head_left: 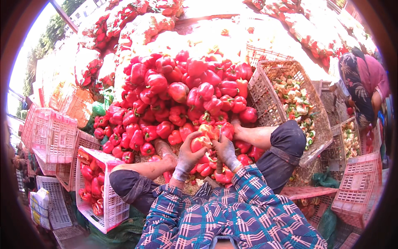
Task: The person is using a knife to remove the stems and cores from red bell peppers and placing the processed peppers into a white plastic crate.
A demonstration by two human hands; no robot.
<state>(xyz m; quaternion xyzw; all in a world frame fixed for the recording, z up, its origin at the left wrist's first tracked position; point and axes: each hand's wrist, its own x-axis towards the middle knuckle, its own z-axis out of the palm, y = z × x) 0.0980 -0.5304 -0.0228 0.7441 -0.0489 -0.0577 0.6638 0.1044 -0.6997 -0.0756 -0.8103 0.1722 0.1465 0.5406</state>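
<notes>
My left hand point(190, 157), in a greyish glove, curls round a red bell pepper point(200, 143) held above my lap. Close beside it, my gloved right hand point(226, 152) is closed on a small knife point(219, 131). Its thin blade points up and away from me, while the handle partly shows below my fingers. A large pile of red bell peppers point(178, 92) rises just beyond both hands, between my bent legs. More peppers, some pale inside and perhaps cut, lie under and around my hands.
At my left stands a white-pink plastic crate point(112, 195) of red peppers. A large crate point(321, 137) of cores and trimmings sits at right. Stacked crates point(56, 137) fill the far left. Another person point(365, 83) bends over at far right, near a pink crate point(357, 184).
</notes>
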